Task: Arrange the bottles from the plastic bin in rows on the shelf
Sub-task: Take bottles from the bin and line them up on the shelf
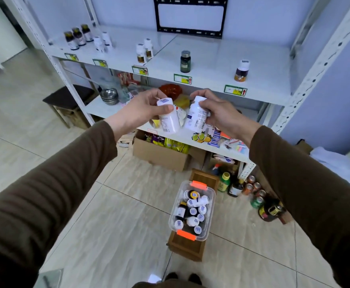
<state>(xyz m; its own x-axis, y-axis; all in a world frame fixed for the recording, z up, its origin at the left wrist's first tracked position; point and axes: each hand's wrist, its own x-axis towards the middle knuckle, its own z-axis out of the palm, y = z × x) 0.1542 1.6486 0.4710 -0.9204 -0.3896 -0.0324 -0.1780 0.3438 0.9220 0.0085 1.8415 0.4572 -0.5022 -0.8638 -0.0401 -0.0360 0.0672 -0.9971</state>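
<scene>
Left hand (143,110) grasps white bottle (168,117); right hand (217,113) grasps second white bottle (197,114), both below shelf (211,59); bin (208,208) on floor.

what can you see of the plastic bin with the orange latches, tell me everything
The plastic bin is a small clear box with rounded corners and an orange latch at each short end, no lid on it. It sits on a low brown wooden stand on the tiled floor, in front of the shelf. Inside is a loose jumble of small bottles, most with white caps, some dark. Neither hand touches it.
</scene>
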